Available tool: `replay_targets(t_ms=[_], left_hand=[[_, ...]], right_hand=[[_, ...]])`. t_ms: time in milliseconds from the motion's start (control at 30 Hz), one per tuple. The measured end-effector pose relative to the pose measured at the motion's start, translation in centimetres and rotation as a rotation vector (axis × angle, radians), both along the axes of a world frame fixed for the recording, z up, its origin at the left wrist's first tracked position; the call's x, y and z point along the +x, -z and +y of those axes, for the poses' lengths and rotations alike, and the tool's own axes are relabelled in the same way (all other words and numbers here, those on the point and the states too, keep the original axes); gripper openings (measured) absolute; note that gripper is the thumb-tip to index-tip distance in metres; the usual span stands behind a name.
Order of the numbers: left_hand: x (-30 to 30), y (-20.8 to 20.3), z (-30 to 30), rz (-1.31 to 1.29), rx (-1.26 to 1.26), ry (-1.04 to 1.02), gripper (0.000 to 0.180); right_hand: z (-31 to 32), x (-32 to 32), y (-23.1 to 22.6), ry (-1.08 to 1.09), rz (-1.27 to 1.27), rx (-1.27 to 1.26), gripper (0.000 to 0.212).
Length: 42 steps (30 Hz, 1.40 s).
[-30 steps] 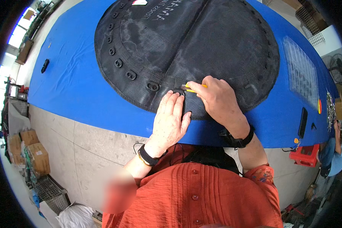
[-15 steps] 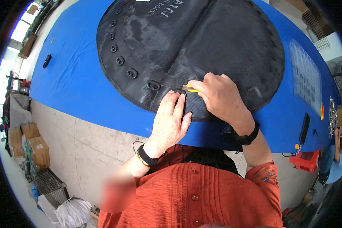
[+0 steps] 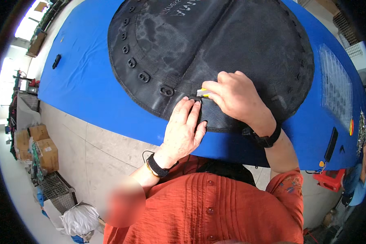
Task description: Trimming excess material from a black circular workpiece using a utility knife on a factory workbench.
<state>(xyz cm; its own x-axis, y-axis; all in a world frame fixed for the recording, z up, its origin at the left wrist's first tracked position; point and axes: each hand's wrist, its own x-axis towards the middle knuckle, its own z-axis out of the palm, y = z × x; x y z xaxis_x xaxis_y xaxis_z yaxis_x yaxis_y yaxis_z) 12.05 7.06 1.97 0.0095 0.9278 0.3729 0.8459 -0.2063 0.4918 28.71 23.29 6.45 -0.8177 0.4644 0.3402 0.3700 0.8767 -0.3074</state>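
A large round black mat [image 3: 256, 53] of woven fabric lies before me, with black plastic loops [image 3: 166, 90] spaced along its left and near edge. My left hand [image 3: 183, 126] lies on the mat's near rim, fingers stretched out. Its fingertips press at another black loop [image 3: 196, 98], which they partly cover. My right hand [image 3: 236, 95] is closed round a yellow utility knife [image 3: 204, 93]. The knife's blade is out and points left, right beside that loop and just ahead of my left fingertips. Whether the blade touches the loop or the fabric, I cannot tell.
The mat rests on a blue-covered table [image 3: 89, 73]. Clear plastic sheeting [image 3: 335, 83] and a black strip-shaped object [image 3: 331, 144] lie at the right. A small black item [image 3: 57, 61] is at the left. A red stool [image 3: 330, 179] and another person [image 3: 360, 183] are beyond the right edge.
The whole view has shifted slightly, so the mat and table sit a little further right. The knife's blade is tilted a bit differently beside the loop. My left hand stays in place.
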Motion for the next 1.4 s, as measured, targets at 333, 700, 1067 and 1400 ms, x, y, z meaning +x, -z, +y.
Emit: replay_targets(t_ms=[333, 700, 1067, 1400], left_hand=[[0.0, -0.4, -0.1, 0.016, -0.044, -0.002, 0.057], [0.2, -0.3, 0.0, 0.039, -0.053, -0.022, 0.055], [0.2, -0.4, 0.0, 0.026, -0.032, -0.015, 0.056], [0.1, -0.2, 0.0, 0.022, -0.012, -0.003, 0.055]], right_hand=[[1.0, -0.4, 1.5, -0.035, 0.175, -0.019, 0.009], [1.1, -0.3, 1.6, 0.002, 0.124, 0.021, 0.013], [0.7, -0.3, 0.8, 0.002, 0.141, 0.1, 0.013], [0.4, -0.5, 1.3, 0.002, 0.15, 0.117, 0.014]])
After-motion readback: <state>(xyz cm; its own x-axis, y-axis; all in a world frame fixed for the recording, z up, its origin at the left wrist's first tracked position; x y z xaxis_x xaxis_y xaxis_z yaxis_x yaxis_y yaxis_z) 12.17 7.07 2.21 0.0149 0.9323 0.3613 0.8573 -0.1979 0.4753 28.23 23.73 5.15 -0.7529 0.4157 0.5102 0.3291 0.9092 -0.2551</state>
